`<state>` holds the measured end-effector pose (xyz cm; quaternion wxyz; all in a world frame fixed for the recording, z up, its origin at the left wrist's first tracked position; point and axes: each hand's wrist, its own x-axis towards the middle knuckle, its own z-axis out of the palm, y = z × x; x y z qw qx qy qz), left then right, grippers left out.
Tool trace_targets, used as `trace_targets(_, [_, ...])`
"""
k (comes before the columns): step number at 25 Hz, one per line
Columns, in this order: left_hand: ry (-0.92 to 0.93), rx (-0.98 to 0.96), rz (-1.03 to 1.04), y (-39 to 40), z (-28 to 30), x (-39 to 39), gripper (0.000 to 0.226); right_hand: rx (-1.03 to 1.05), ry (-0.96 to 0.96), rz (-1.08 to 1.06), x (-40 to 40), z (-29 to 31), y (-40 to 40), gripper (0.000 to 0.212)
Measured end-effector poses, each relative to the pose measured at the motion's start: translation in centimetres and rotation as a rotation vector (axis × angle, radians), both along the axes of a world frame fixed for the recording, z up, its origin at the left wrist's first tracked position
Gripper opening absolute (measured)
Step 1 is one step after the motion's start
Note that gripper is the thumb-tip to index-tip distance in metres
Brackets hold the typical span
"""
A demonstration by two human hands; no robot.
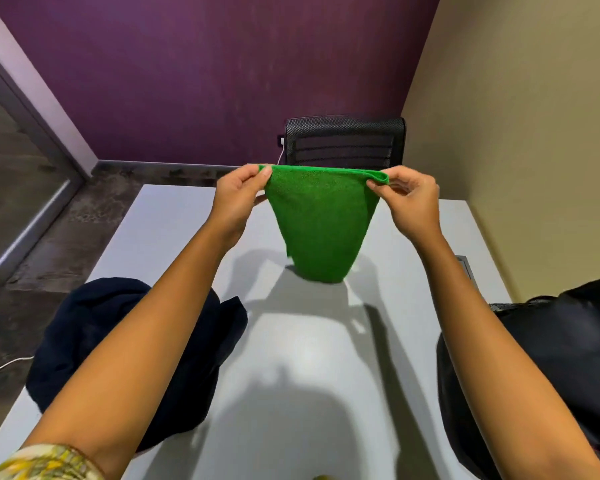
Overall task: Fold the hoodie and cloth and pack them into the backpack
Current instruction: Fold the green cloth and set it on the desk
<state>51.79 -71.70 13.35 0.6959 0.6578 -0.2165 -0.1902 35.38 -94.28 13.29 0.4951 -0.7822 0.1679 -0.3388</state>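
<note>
Both hands raised above the counter [174, 237]. Left hand [238, 195] and right hand [409, 202] each pinch a top corner of the green cloth [321, 220] — fingers clamped on its upper edge, stretched level between them. Cloth hangs doubled, narrowing downward, its lower end near the counter; contact unclear. Dark hoodie [84, 341] lies bunched at counter's left edge, under the left forearm. Black backpack [568, 341] sits at right edge. Mesh chair [343, 142] stands behind the counter.
</note>
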Motion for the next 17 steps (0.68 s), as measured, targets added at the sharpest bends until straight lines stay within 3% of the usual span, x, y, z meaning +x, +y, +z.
trace_targets(4, [-0.096,-0.002,-0.134,1.8,-2.0,-0.3,0.015,-0.110,-0.014,0.010,-2.1,-2.2,-0.6,0.013])
trace_targets(12, [-0.044,0.686,-0.302,9.1,-22.3,-7.9,0.013,-0.104,0.767,0.269,-10.9,-21.0,5.0,0.021])
trace_targets(17, [-0.080,0.790,-0.518,11.2,-26.4,-10.6,0.024,-0.032,1.010,0.371,-14.1,-26.0,6.9,0.052])
